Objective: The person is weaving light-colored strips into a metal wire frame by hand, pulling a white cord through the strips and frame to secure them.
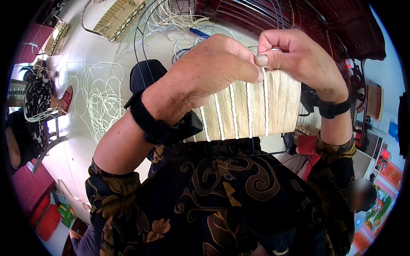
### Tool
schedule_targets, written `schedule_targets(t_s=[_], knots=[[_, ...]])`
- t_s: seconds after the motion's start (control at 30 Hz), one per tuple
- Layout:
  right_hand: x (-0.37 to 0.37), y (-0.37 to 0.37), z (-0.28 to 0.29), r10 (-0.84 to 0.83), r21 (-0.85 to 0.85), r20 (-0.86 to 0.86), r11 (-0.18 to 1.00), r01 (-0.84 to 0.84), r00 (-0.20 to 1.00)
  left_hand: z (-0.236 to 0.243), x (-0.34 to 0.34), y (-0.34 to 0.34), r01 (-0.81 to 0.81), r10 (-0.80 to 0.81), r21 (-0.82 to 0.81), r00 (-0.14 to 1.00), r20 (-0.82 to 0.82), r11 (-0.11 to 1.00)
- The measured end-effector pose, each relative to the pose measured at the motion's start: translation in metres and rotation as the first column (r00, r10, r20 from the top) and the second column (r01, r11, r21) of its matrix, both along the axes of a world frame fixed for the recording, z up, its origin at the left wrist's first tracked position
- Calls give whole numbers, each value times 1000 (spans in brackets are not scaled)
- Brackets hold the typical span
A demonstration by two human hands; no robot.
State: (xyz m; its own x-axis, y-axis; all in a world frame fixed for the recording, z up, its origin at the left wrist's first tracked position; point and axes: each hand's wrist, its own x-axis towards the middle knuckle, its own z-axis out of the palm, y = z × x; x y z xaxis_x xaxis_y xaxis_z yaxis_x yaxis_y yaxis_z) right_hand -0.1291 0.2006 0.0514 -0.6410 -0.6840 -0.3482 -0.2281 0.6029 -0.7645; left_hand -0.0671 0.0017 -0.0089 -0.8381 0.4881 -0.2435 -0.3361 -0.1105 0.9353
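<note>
A pale tan panel (282, 109) of flat fibrous strips, crossed by rows of white braided cord (235, 115), lies on a black wire frame (276, 152) over my lap. My left hand (209, 70) arches over the panel's upper edge, fingers curled in a pinch beside the top of one cord; what its fingertips hold is hidden. My right hand (297, 57) meets it from the right, thumb and bent index finger pinched on the white cord at that edge. Both wrists wear black straps.
Loose pale cord (104, 106) is heaped on the tiled floor (77, 149). Woven pieces (115, 17) lie at upper left. Dark red carved furniture (350, 25) stands behind. Another person's red-shod foot (66, 99) is at left; other people are partly visible at right and lower left.
</note>
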Motion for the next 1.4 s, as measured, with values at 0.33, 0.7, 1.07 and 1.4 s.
schedule_targets(t_s=[0.33, 0.7, 1.07, 1.4], knots=[[-4, -1, 6, 24, 60, 70, 998, -28, 997, 5, 3, 7, -67, 62, -128, 997, -41, 990], [-19, -6, 7, 59, 195, 4, 979, -59, 998, 17, 17, 13, -166, 97, -264, 961, -257, 950], [30, 38, 18, -374, -364, -501, 909, 202, 780, 20, 21, 16, -233, 166, -203, 939, -300, 951], [180, 128, -68, -613, -546, -140, 703, 456, 777, 14, 9, 17, -91, 28, -263, 971, -235, 960]])
